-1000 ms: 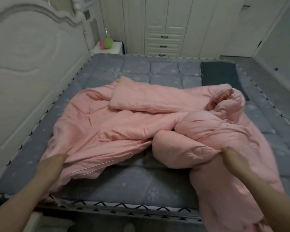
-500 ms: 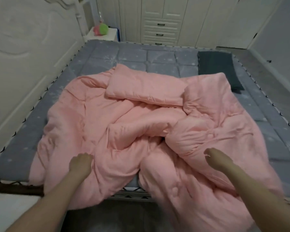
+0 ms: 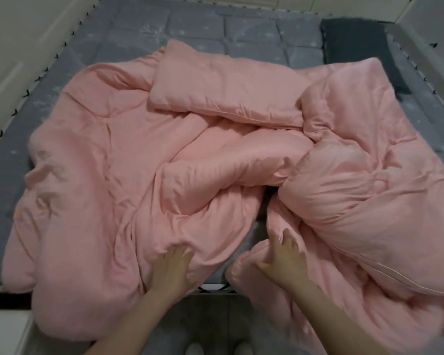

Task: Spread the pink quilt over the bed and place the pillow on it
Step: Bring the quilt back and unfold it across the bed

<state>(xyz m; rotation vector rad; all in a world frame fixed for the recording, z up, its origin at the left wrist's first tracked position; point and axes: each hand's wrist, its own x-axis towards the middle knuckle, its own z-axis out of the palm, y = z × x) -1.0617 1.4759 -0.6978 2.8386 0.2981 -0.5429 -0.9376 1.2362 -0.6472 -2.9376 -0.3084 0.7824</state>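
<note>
Head camera looks down on a wide bed with a grey quilted mattress cover [image 3: 254, 29] dotted with pale snowflake marks; no writing or label can be read anywhere. Across most of it lies the rumpled pink padded quilt [image 3: 108, 160], bunched in thick folds, its near edge spilling over the bed's side at 6 o'clock and its bulkiest mound heaped at 3 o'clock. On top of the quilt, toward 12 o'clock, rests a flat rectangular pink pillow [image 3: 223, 88], tilted slightly. A dark grey folded cloth [image 3: 356, 44] lies on the mattress at 1 o'clock, partly under the quilt's far corner. A cream padded headboard [image 3: 18, 47] runs along the 9 to 11 o'clock side.

Both bare forearms reach in from 6 o'clock. The left hand [image 3: 172, 270] lies palm down on the quilt's near edge, fingers sunk into the fabric, so I cannot tell whether they grasp it. The right hand [image 3: 283, 260], just beside it, rests on a fold with fingers straight and spread, thumb out to the side.
</note>
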